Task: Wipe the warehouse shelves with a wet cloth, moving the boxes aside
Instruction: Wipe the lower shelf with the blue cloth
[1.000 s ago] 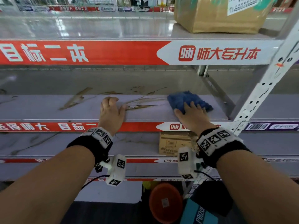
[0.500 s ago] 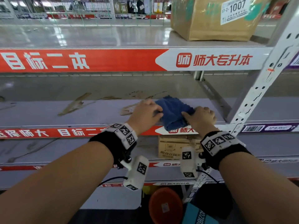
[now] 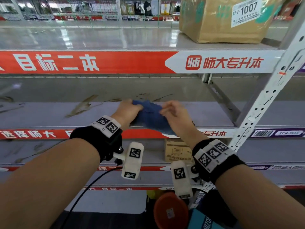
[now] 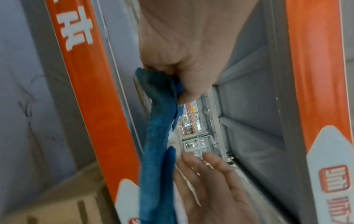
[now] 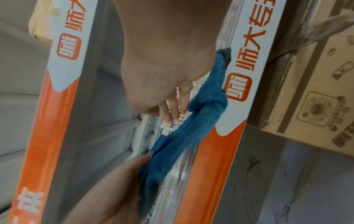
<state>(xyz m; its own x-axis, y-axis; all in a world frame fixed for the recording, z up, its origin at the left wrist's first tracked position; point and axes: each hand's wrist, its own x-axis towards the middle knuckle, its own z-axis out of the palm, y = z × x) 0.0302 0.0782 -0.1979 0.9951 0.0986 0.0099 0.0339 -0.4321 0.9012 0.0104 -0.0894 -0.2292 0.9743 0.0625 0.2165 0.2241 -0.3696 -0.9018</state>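
Note:
I hold a blue cloth (image 3: 151,119) stretched between both hands just above the front edge of the grey middle shelf (image 3: 49,113). My left hand (image 3: 130,109) grips its left end in a closed fist, seen close in the left wrist view (image 4: 182,68). My right hand (image 3: 175,113) pinches the other end on its thumb side, and its fingers (image 5: 172,109) are loosely stretched and blurred. The cloth (image 5: 191,131) hangs slack between the hands, and one corner droops over the red shelf label (image 3: 145,134).
A large taped cardboard box (image 3: 222,19) labelled 1007 stands on the upper shelf at the right. A small cardboard box (image 3: 176,151) sits on the shelf below my hands. The white perforated upright (image 3: 267,100) closes the right side. Brown streaks (image 3: 82,104) mark the middle shelf.
A second ago my right hand pressed the cloth flat on the shelf and my left lay flat beside it. Both hands have since gathered the cloth, lifted it off the shelf and spread it between them.

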